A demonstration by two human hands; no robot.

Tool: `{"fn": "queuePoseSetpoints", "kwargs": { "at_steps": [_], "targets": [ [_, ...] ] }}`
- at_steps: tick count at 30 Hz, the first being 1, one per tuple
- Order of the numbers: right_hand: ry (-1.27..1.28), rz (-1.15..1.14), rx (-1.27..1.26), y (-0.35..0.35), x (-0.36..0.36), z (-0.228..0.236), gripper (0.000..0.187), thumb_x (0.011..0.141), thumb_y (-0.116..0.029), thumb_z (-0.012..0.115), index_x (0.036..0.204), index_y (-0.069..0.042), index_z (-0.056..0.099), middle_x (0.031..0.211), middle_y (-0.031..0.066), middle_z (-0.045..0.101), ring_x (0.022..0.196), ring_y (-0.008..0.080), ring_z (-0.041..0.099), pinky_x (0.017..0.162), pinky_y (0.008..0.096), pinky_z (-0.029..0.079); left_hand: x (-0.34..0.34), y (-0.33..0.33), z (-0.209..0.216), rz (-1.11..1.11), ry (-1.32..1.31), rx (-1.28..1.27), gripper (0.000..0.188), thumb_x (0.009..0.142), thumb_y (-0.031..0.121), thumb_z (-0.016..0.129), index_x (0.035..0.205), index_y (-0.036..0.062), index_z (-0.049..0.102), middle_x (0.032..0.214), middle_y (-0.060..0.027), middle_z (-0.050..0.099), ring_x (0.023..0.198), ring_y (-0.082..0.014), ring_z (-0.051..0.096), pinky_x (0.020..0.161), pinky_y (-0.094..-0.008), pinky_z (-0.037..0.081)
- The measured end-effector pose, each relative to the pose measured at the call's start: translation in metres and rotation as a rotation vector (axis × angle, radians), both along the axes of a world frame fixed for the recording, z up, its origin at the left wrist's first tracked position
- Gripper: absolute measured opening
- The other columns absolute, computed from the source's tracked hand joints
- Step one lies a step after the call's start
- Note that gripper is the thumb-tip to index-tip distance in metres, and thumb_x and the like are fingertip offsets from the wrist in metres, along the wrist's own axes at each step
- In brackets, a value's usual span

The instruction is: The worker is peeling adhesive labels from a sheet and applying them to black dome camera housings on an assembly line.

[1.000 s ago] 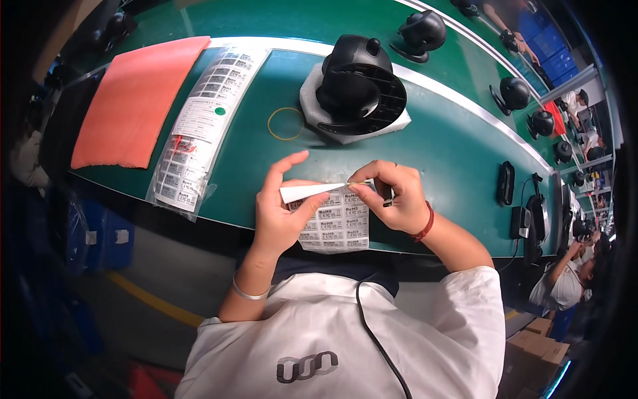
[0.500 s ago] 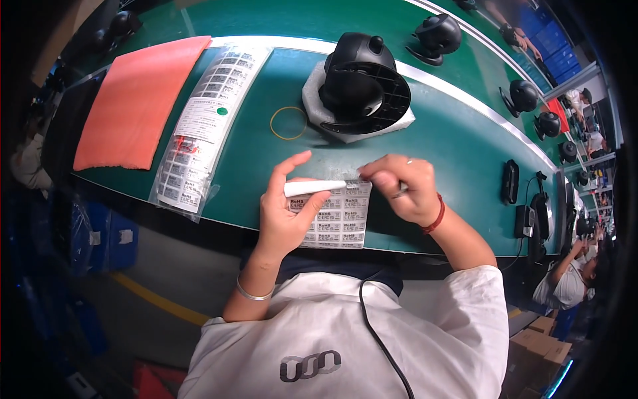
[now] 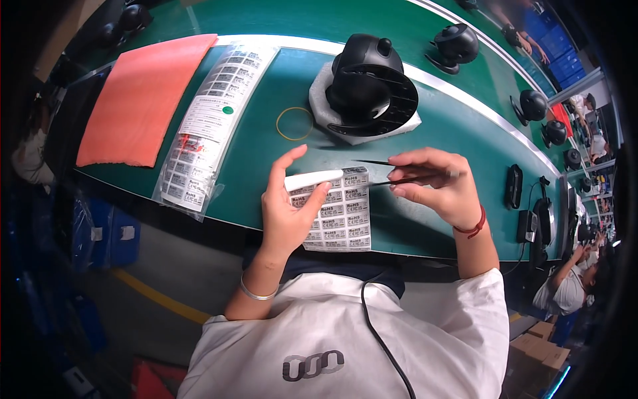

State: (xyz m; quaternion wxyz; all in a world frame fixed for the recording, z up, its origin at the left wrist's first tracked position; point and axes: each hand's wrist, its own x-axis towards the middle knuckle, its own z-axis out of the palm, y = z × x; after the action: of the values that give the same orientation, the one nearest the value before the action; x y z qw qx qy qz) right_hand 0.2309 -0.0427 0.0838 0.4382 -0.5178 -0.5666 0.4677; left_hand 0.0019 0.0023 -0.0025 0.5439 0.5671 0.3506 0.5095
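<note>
My left hand point(image 3: 287, 209) grips a sheet of printed labels point(image 3: 340, 223) at its left side, thumb in front. The sheet's top edge is folded over and shows a white strip. To its right, my right hand point(image 3: 446, 189) holds dark tweezers point(image 3: 413, 179) with the arms spread. One tweezer tip is near the top right label; the other is above the sheet. Whether a label sticks to the tips is too small to tell. Beyond my hands, a black rounded device with a curved base point(image 3: 372, 86) lies on a white foam block point(image 3: 320, 90).
Left on the green bench point(image 3: 266, 159) lie a bagged stack of label sheets point(image 3: 199, 146) and an orange foam sheet point(image 3: 143, 100). A yellow rubber band point(image 3: 294, 124) lies near the device. Black adapters point(image 3: 527, 226) sit at the right; similar devices point(image 3: 455, 48) stand across the far strip.
My right hand has moved right, away from the sheet's top corner, and the tweezers' arms have spread. My left hand still holds the sheet. The view has shifted slightly.
</note>
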Motion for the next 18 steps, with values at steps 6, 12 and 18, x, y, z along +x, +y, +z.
{"fn": "queuePoseSetpoints", "kwargs": {
  "at_steps": [6, 12, 18],
  "targets": [
    [-0.258, 0.056, 0.264, 0.0037, -0.0008, 0.0002, 0.026, 0.076, 0.003, 0.074, 0.102, 0.000, 0.070, 0.095, 0.0122, 0.070, 0.083, 0.0182, 0.069, 0.075, 0.0264, 0.056, 0.0007, 0.0006, 0.0030, -0.012, -0.005, 0.012, 0.054, 0.085, -0.006, 0.066, 0.133, 0.0012, 0.043, 0.097, -0.0121, 0.067, 0.088, -0.0127, 0.065, 0.077, -0.0257, 0.053],
    [-0.418, 0.032, 0.445, 0.0055, 0.0025, -0.0012, 0.015, 0.079, 0.000, 0.072, 0.093, 0.002, 0.070, 0.091, 0.0125, 0.071, 0.079, 0.0208, 0.067, 0.073, 0.0281, 0.054, 0.0000, 0.0008, -0.0001, -0.017, -0.041, 0.007, 0.054, 0.085, -0.005, 0.066, 0.133, 0.0016, 0.042, 0.097, -0.0115, 0.066, 0.088, -0.0127, 0.065, 0.078, -0.0255, 0.053],
    [-0.358, -0.011, 0.387, 0.0043, 0.0041, -0.0037, 0.010, 0.081, 0.002, 0.069, 0.090, 0.003, 0.070, 0.086, 0.0124, 0.071, 0.076, 0.0206, 0.067, 0.069, 0.0273, 0.053, -0.0009, 0.0009, -0.0011, -0.048, 0.010, -0.008, 0.056, 0.084, -0.005, 0.066, 0.134, 0.0039, 0.042, 0.097, -0.0111, 0.067, 0.086, -0.0116, 0.065, 0.076, -0.0252, 0.052]
  ]
}}
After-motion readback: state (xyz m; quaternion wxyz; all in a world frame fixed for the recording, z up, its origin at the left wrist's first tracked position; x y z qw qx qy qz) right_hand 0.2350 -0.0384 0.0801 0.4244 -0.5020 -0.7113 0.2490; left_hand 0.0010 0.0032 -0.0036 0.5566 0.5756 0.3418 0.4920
